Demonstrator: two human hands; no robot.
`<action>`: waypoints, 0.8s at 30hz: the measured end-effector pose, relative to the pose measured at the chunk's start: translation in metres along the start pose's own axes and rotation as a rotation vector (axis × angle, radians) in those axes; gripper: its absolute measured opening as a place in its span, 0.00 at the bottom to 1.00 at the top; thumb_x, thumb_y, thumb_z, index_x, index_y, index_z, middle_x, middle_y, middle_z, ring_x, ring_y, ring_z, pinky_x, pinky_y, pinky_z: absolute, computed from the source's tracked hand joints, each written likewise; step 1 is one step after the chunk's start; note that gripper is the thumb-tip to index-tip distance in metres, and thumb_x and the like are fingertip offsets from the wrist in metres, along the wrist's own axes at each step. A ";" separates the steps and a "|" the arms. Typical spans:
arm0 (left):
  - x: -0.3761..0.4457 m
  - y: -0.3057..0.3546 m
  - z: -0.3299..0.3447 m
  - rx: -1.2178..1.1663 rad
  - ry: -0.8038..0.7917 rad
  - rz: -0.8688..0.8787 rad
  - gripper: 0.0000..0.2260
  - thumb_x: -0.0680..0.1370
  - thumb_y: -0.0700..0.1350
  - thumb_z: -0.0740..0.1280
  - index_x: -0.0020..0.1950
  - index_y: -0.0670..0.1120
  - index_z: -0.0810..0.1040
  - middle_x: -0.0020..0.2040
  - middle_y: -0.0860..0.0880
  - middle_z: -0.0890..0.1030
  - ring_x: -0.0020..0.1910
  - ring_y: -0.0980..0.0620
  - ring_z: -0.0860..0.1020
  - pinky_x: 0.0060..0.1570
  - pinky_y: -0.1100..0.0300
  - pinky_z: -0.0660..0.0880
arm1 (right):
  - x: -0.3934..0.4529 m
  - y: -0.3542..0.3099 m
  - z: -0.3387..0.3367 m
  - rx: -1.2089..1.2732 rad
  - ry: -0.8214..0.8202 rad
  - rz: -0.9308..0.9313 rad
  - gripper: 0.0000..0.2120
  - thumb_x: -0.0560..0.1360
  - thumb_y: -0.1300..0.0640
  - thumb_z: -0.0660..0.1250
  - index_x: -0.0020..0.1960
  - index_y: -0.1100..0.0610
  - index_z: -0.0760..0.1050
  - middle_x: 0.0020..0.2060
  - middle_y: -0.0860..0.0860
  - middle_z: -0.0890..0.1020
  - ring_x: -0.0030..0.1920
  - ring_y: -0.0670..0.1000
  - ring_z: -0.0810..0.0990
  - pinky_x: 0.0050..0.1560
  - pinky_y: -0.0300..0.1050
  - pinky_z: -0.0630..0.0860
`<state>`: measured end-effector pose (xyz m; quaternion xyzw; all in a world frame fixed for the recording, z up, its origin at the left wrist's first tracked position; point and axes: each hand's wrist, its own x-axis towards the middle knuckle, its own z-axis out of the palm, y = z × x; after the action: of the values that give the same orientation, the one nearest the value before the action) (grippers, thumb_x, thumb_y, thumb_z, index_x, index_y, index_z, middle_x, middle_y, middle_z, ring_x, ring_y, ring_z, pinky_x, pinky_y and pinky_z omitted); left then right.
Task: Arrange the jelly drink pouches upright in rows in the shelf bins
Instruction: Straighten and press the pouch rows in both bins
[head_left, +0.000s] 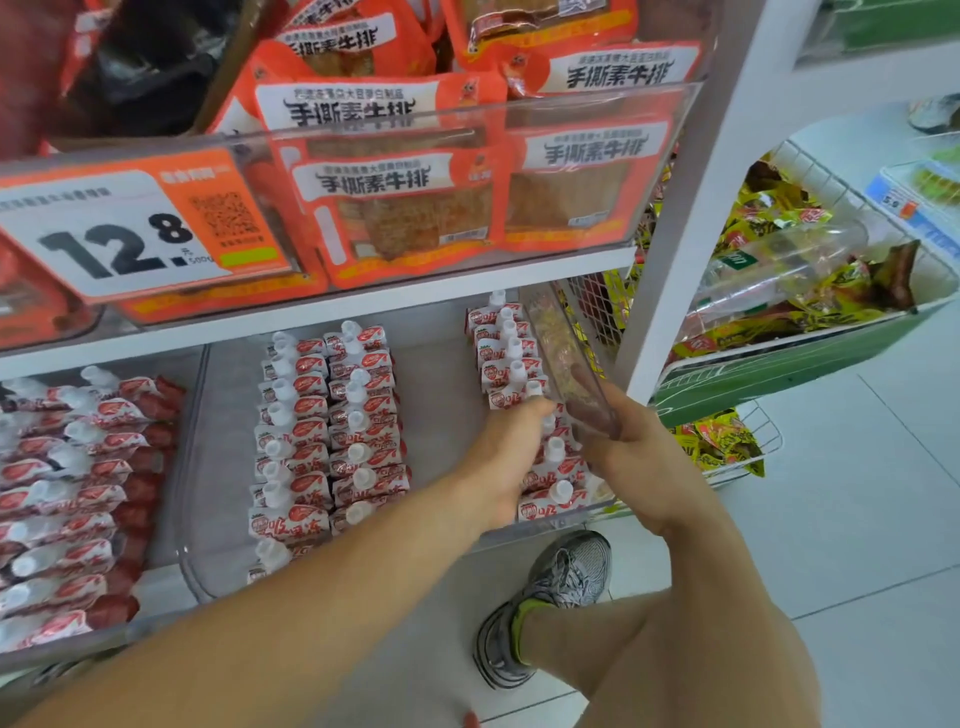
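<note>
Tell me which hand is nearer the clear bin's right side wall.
Right. The right hand grips the clear bin's right side wall at its front end; the left hand is inside the bin, among the right row of pouches.

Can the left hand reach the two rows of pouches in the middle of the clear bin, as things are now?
Probably yes. The left hand is already inside the clear bin, at the right-hand row of pouches. The two middle rows stand just to its left, with bare bin floor between and nothing over them.
</note>
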<state>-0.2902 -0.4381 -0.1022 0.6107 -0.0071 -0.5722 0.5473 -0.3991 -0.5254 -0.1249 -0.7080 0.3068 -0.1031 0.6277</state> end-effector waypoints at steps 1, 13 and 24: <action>-0.003 -0.001 0.004 0.018 -0.003 0.010 0.12 0.80 0.46 0.60 0.42 0.47 0.81 0.38 0.50 0.85 0.32 0.56 0.83 0.36 0.62 0.79 | 0.000 0.000 0.000 -0.009 0.005 -0.003 0.41 0.73 0.76 0.55 0.55 0.25 0.71 0.51 0.29 0.81 0.57 0.32 0.78 0.54 0.37 0.74; 0.074 0.031 -0.026 0.270 0.411 0.531 0.16 0.83 0.47 0.57 0.71 0.52 0.66 0.68 0.49 0.72 0.65 0.53 0.71 0.65 0.58 0.64 | -0.004 -0.008 0.001 -0.124 -0.005 0.014 0.35 0.72 0.62 0.61 0.52 0.17 0.66 0.49 0.24 0.79 0.54 0.34 0.78 0.55 0.49 0.77; 0.087 0.037 -0.023 0.343 0.213 0.371 0.27 0.83 0.58 0.47 0.79 0.48 0.48 0.78 0.46 0.59 0.74 0.47 0.61 0.68 0.53 0.60 | -0.003 -0.010 -0.007 -0.226 -0.028 0.006 0.29 0.63 0.43 0.62 0.64 0.35 0.66 0.57 0.38 0.81 0.58 0.43 0.80 0.60 0.56 0.78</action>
<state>-0.2218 -0.4928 -0.1429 0.7394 -0.1582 -0.3851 0.5291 -0.4023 -0.5295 -0.1134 -0.7748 0.3096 -0.0559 0.5483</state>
